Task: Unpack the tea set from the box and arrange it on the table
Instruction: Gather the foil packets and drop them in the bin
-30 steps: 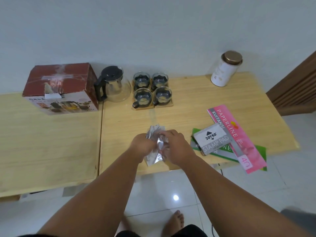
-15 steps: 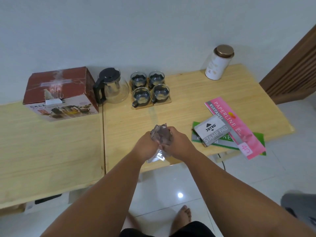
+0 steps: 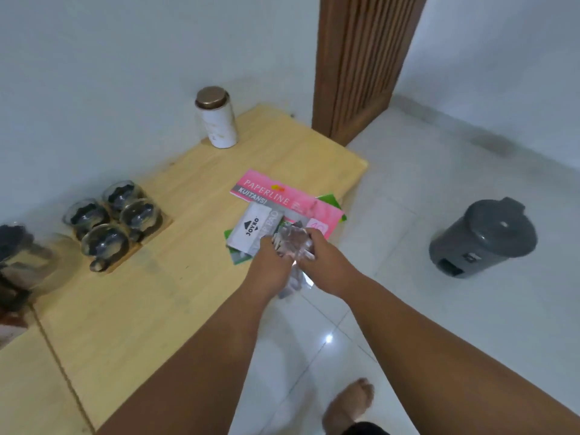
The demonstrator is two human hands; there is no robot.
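Observation:
Both hands squeeze a crumpled clear plastic wrapper (image 3: 290,246) over the table's front right edge. My left hand (image 3: 266,262) grips its left side and my right hand (image 3: 323,262) its right side. Several glass cups (image 3: 110,221) stand on wooden coasters on the wooden table (image 3: 141,309) at the left. The glass teapot (image 3: 22,259) with a black lid sits blurred at the far left edge. Only a corner of the red box (image 3: 9,321) shows below it.
A white canister (image 3: 218,119) with a bronze lid stands at the table's back. Pink and green receipt pads (image 3: 282,196) and a stamp pad box (image 3: 254,229) lie near my hands. A grey bin (image 3: 483,238) stands on the tiled floor at right, past a slatted wooden panel (image 3: 361,64).
The view has swung sharply right, so the box and teapot slid to the left edge and the bin came into sight. My hands carried the wrapper right, over the table's edge.

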